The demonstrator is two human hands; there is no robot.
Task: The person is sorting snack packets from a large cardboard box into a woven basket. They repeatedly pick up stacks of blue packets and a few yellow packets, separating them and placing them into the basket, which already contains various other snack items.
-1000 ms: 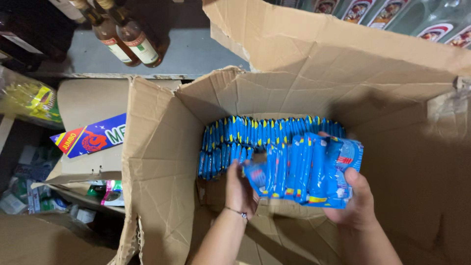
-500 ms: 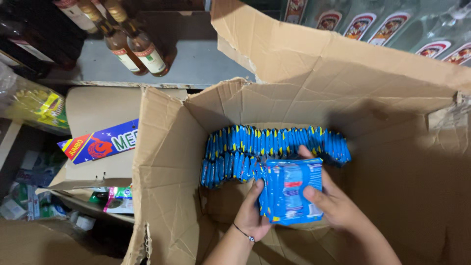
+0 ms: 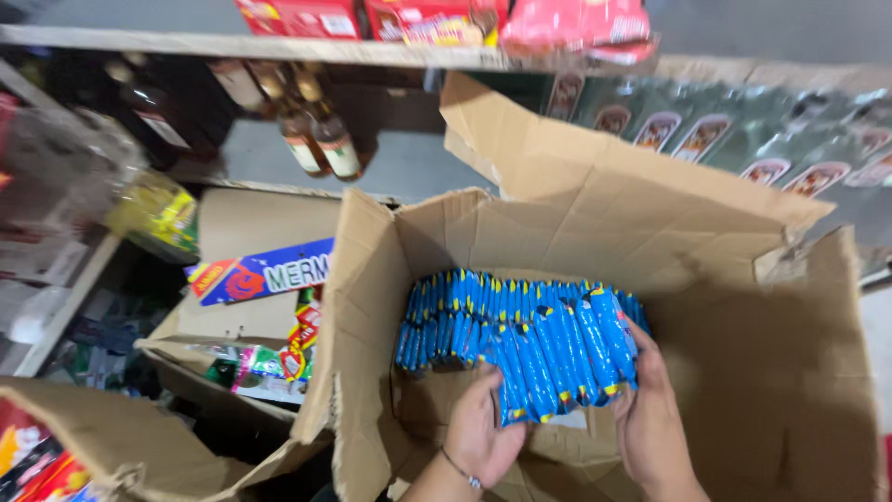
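- Left hand (image 3: 483, 435) gripped the near end of a bundle of blue packets (image 3: 557, 358), fingers curled around it from below.
- Right hand (image 3: 650, 423) clasped the bundle's right side, fingers wrapped over the outer packet.
- Bundle sat tilted inside the open cardboard box (image 3: 595, 223), touching a row of blue packets (image 3: 455, 316) standing on edge along the back wall.
- Brown bottles (image 3: 321, 135) stood on a shelf (image 3: 409, 167) behind the box.
- A second carton (image 3: 232, 223) with a blue label lay to the left.
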